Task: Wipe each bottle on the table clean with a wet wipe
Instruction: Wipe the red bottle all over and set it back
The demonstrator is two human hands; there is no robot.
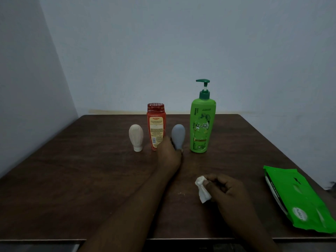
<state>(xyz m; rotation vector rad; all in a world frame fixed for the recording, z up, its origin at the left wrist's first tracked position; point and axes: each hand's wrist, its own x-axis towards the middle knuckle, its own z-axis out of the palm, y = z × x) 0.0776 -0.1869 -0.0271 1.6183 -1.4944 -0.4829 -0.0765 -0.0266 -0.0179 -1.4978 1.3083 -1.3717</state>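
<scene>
1. My right hand [229, 190] pinches the wet wipe [202, 190] near the front edge of the table [76, 180]; the wipe pack [298, 200] lies at 3 o'clock, by the right edge.
2. At 12 o'clock, my left hand [168, 153] grips the grey bottle [178, 134].
3. The red bottle [156, 124] and the cream bottle [136, 136] stand at its 9 o'clock; the green pump bottle [202, 124] is just beside it at 3 o'clock.

The left hand [168, 151] grips the grey bottle [178, 134]; at its five o'clock, the right hand [227, 190] pinches a crumpled wet wipe [201, 190].

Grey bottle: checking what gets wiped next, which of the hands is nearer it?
Left. The left hand grips the grey bottle at its lower end; the right hand is apart, nearer the camera, pinching the wet wipe.
</scene>
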